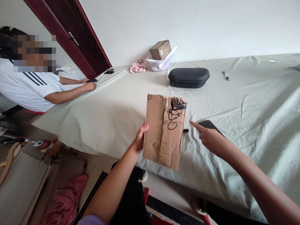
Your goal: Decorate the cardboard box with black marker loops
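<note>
My left hand (141, 135) grips a brown cardboard box (153, 131) by its left side, thumb on the near face. The box is held tilted up above the cloth-covered table. Black loops and a dense scribble mark its upper right, and a strip of tape runs down its middle. To the right of the box, my right hand (208, 137) points with its index finger stretched out, apart from the box. The other fingers look curled and nothing shows in them. Beneath that hand lies a dark phone (211, 125), partly covered. A black pen end (186, 130) sticks out behind the box.
A black hard case (188, 78) and a marker (225, 75) lie farther back. By the wall, a plastic basin (159, 64) carries a smaller carton (161, 49), beside a pink cloth (139, 66). At left another person (30, 84) holds a dark object.
</note>
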### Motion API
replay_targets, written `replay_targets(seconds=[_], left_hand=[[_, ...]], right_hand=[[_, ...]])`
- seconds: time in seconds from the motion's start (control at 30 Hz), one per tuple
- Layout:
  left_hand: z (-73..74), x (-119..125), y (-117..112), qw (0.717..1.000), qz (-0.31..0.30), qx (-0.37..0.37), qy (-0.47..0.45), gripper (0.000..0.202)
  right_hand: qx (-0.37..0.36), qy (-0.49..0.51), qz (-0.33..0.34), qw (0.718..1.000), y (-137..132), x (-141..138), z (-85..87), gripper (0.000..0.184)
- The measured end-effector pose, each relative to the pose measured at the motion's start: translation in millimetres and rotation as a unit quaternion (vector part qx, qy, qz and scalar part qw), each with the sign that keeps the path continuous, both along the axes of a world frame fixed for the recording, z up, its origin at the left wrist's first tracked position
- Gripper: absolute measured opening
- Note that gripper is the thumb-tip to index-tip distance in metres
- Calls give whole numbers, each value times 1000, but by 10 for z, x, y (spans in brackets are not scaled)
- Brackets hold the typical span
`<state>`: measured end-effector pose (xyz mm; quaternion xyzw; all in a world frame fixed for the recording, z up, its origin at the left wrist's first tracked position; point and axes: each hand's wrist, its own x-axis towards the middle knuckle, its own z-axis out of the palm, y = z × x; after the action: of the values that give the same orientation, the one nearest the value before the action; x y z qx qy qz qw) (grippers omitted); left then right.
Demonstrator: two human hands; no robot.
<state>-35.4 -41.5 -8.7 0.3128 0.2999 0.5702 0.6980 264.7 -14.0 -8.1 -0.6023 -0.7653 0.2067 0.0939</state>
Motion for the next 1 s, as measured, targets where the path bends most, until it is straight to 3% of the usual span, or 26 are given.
replay_targets(seconds=[0.1,0.17,0.23,0.37,0.47,0.57,0.63,0.8,0.9,1.0], left_hand=[[28,21,-5,1000,2,0,-10,71],[43,35,-3,1000,1,10,-14,72],[54,46,1,1000,0,18,-19,75],[64,59,4,999,-7,18,-38,70],[70,80,0,999,-12,21,-45,66],[78,120,-4,998,-2,32,-47,66],[83,147,-2,998,7,41,-54,68],[55,170,32,997,28,25,-74,70],[-9,159,74,995,8,-26,-93,69],[-75,147,121,993,14,-47,-111,66]], right_hand=[[-48,225,-52,972,20,13,129,37],[-61,388,-53,918,12,-10,210,35],[-39,483,-53,873,-5,-43,265,40],[91,553,-92,823,-45,-130,381,40],[172,589,-46,788,-65,-280,590,27],[236,630,5,740,-21,-561,878,34],[277,636,23,719,63,-790,1035,25],[390,602,30,696,331,-1216,1116,8],[417,563,18,713,403,-1298,1040,14],[403,528,31,747,406,-1321,962,18]])
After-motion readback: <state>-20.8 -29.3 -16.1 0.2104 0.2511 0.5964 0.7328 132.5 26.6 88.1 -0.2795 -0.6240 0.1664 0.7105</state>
